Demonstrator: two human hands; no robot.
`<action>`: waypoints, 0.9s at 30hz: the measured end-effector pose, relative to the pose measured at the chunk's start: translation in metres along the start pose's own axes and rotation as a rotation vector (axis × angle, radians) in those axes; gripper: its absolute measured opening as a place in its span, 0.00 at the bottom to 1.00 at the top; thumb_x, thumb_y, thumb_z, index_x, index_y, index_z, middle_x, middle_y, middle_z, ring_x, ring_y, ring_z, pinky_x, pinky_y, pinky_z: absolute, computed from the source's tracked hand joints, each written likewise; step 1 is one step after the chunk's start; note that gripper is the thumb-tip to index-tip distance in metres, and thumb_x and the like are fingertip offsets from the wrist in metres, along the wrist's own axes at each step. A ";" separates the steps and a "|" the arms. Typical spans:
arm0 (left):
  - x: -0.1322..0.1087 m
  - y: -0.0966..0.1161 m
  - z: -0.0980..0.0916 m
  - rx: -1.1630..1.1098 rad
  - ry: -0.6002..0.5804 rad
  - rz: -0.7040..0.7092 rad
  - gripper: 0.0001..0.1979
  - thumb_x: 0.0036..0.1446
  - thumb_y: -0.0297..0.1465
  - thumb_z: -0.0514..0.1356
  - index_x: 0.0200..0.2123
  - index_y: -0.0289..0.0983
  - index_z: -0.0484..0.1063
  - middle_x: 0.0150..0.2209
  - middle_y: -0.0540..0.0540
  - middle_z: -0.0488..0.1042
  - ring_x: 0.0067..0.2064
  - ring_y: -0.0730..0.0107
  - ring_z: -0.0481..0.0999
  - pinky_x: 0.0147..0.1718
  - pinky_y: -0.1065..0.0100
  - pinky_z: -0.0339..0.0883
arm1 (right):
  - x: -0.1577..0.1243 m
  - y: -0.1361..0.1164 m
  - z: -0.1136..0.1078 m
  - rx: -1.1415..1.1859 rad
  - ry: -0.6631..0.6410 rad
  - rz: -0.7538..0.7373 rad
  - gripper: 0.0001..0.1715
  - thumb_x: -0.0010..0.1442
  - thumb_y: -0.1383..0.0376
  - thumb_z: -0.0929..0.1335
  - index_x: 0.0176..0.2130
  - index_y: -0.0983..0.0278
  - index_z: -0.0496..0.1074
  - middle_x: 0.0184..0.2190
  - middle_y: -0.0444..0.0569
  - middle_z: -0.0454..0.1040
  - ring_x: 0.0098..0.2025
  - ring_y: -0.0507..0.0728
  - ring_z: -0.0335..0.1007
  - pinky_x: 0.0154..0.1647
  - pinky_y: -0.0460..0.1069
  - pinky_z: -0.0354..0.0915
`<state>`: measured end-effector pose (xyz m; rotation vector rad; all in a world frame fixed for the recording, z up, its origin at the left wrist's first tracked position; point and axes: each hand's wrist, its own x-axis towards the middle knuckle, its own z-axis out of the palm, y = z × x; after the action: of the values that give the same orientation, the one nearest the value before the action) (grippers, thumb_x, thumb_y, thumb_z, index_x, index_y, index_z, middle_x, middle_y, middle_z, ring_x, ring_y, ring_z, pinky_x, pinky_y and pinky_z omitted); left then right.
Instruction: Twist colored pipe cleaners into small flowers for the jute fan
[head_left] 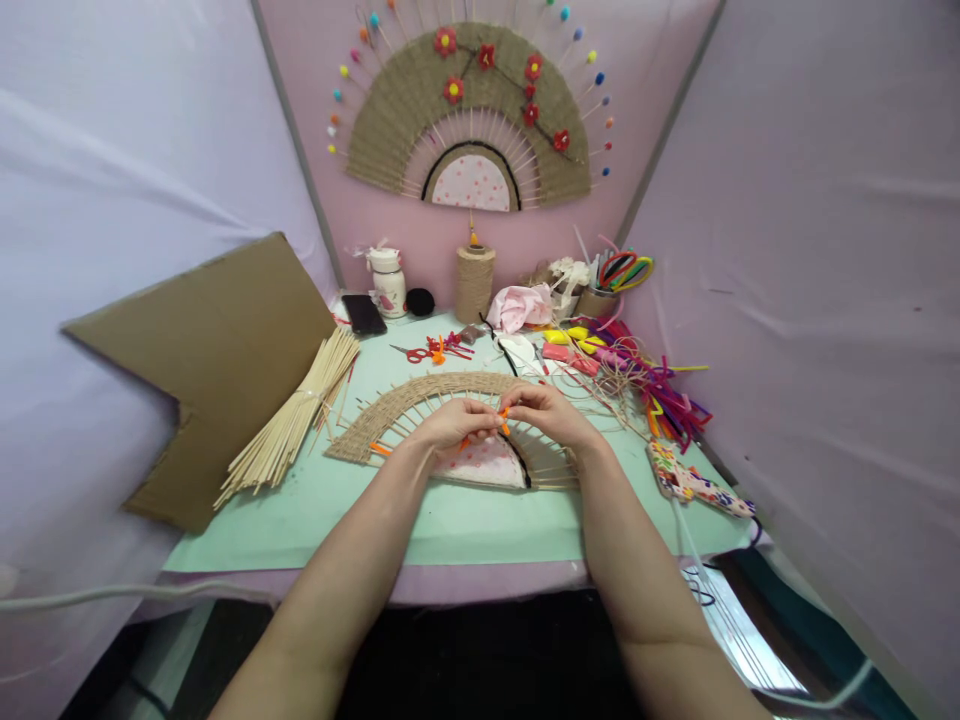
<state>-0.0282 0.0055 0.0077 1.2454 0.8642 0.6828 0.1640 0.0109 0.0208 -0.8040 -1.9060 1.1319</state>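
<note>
Both hands—left hand [456,424], right hand [546,412]—pinch an orange piece [504,420].

Hung on the back wall at twelve o'clock: a finished jute fan [471,110]. On the mint tabletop [465,525], at nine o'clock, a bundle of wooden sticks [296,420] against a cardboard sheet [217,340]; at twelve, an upright twine spool [475,283] near a white bottle [388,280]; at two, tangled pipe cleaners [660,390]; at four, a patterned glue gun [694,483].
</note>
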 end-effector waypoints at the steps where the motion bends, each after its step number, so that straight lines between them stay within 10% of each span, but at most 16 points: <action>1: 0.001 -0.001 -0.001 0.027 0.019 0.009 0.14 0.40 0.38 0.66 0.23 0.32 0.71 0.18 0.52 0.66 0.20 0.82 0.59 0.20 0.75 0.47 | 0.000 0.001 0.000 -0.011 0.002 0.003 0.10 0.53 0.58 0.70 0.31 0.63 0.75 0.32 0.48 0.75 0.35 0.55 0.70 0.40 0.50 0.64; 19: 0.000 -0.004 0.022 0.694 0.660 0.262 0.07 0.47 0.29 0.56 0.22 0.34 0.73 0.23 0.48 0.73 0.27 0.73 0.68 0.29 0.71 0.57 | 0.011 0.009 0.040 -0.468 0.434 0.115 0.06 0.48 0.66 0.65 0.21 0.63 0.64 0.21 0.42 0.66 0.26 0.51 0.59 0.28 0.46 0.53; 27: 0.005 -0.005 0.019 0.385 0.604 0.281 0.08 0.48 0.32 0.58 0.26 0.33 0.75 0.23 0.49 0.73 0.26 0.73 0.69 0.27 0.71 0.59 | 0.014 0.008 0.042 -0.152 0.543 0.195 0.09 0.49 0.61 0.66 0.23 0.64 0.67 0.20 0.42 0.66 0.24 0.50 0.58 0.27 0.46 0.55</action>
<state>-0.0095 -0.0016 0.0038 1.5490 1.3764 1.1935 0.1217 0.0080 0.0041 -1.2590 -1.4880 0.7751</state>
